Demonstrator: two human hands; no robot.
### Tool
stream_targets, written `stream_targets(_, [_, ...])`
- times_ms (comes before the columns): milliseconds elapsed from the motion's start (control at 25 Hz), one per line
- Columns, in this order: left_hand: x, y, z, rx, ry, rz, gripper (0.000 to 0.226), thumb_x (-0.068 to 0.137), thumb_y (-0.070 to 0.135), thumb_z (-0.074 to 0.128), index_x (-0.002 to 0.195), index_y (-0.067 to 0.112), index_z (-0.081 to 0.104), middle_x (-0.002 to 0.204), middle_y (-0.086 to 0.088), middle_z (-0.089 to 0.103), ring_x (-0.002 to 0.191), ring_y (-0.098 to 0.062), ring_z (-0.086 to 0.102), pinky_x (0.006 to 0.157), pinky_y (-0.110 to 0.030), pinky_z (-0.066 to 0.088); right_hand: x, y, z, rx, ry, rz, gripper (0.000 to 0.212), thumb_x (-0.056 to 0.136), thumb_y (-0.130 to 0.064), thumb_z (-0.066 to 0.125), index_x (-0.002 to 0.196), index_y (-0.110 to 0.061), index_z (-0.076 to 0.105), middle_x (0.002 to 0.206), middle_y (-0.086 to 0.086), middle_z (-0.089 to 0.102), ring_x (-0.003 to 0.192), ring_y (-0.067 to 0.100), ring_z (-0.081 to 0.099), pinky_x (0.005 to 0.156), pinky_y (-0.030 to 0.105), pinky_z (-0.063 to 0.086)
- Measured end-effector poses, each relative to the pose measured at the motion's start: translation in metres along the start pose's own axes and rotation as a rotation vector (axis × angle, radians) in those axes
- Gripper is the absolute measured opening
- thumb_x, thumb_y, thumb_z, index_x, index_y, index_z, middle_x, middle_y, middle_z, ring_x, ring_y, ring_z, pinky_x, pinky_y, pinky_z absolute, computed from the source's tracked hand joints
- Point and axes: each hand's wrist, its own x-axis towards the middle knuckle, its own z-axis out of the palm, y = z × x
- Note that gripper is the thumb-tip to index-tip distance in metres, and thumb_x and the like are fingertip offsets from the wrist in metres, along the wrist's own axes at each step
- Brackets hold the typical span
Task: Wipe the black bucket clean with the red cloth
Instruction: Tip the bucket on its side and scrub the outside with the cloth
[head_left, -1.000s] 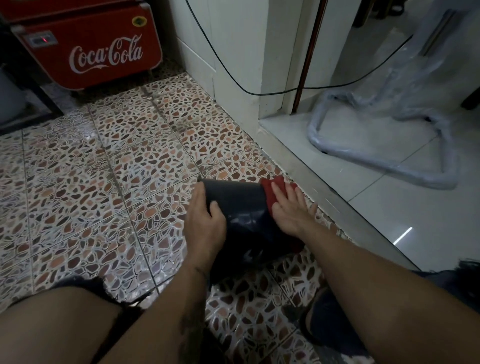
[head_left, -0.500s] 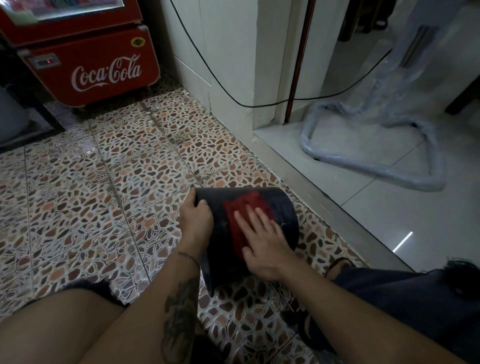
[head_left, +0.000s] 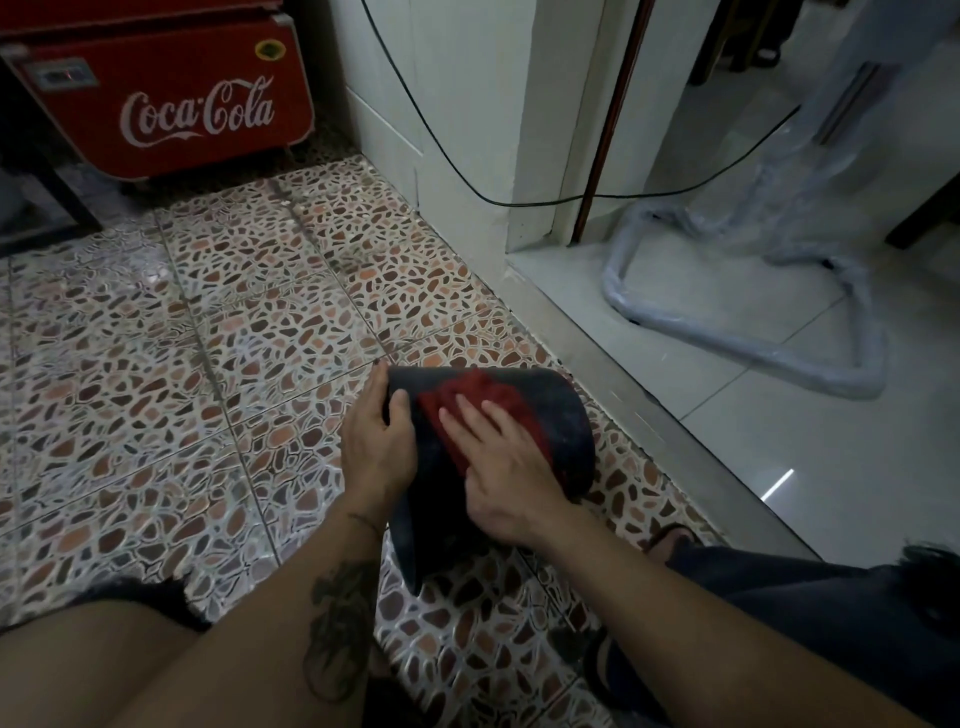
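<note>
You had the black bucket (head_left: 563, 415) lying on its side on the tiled floor (head_left: 208, 364); your left hand (head_left: 376, 441) gripped its end; your right hand (head_left: 498, 467), fingers spread, pressed the red cloth (head_left: 483, 392) onto its outer wall; wiping looked midway, inside seemingly untouched.

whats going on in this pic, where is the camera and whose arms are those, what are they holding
There is no machine here. The camera is worn on a person's head and looks forward and down, so the arms entering from the bottom are the wearer's own.

The left hand grips the black bucket, which lies on its side over the patterned tile floor, and steadies it. The right hand lies flat on the red cloth, pressing it against the bucket's outer wall to wipe it.

Behind stand a red Coca-Cola cooler, a white wall with a black cable hanging along it, and a plastic-wrapped metal frame on the pale floor to the right.
</note>
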Motion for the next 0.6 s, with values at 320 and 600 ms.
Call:
stream_targets(320, [0.020,0.006,0.009,-0.142,0.034,-0.131,0.051,0.100,0.037,0.043,0.151,0.029,0.042,0.157,0.007,0.041,0.144,-0.015,0.037,0.120,-0.039,0.028,0.079,0.043,-0.017,-0.006,-0.115,0.425,0.066,0.095,-0.042,0.020,0.160,-0.035,0.009,0.170,0.000,0.007,0.155,0.027,0.002,0.119,0.063,-0.002])
stream_targets(600, [0.031,0.005,0.014,-0.201,0.088,-0.188,0.055,0.092,0.039,0.046,0.145,0.027,0.050,0.148,0.006,0.053,0.133,-0.017,0.051,0.114,-0.038,0.038,0.046,0.025,0.002,0.054,0.083,0.145,0.062,0.093,-0.047,0.028,0.154,-0.046,0.024,0.166,-0.008,0.020,0.150,0.018,0.012,0.117,0.052,0.007])
